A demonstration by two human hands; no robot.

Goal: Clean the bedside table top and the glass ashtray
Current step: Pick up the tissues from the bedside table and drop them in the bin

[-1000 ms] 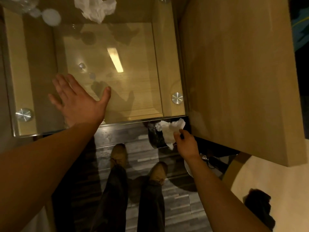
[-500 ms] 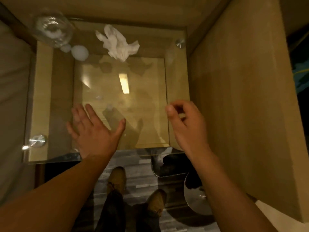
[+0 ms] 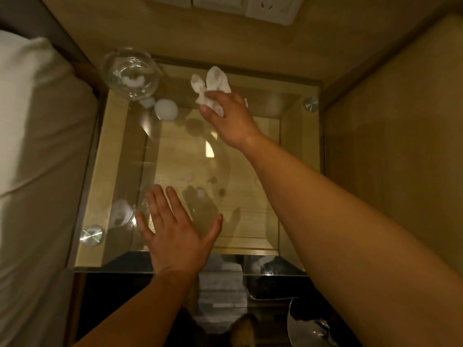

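White tissue (image 3: 213, 90), crumpled and soft, is pinched under the fingers of the right hand (image 3: 229, 121), which reaches to the far side of the glass table top (image 3: 250, 221) and closes on the wad where it lies on the pane. The left hand (image 3: 175, 236) lies flat and spread near the front edge, palm down, gripping nothing; whether it presses the glass or hovers just over it I cannot tell. Between the two hands the pane shows smudges and pale blotches, and a small white round scrap (image 3: 165, 110) sits just beside the glass ashtray (image 3: 130, 72), which stands at the far left corner near the bed (image 3: 32, 146), with white bits inside it. Round metal studs (image 3: 92, 235) pin the glass at its corners, wall sockets (image 3: 225, 3) show above the far edge, and a wooden panel (image 3: 400, 146) rises on the right. The tissue should weigh almost nothing and tear easily if dragged hard, so bunching it into a firm pad under the fingertips looks best for wiping. The ashtray is probably heavy for its size, slick and breakable; I would take it by the thick rim with thumb and fingers on opposite sides and lift it straight up, not slide it across the pane
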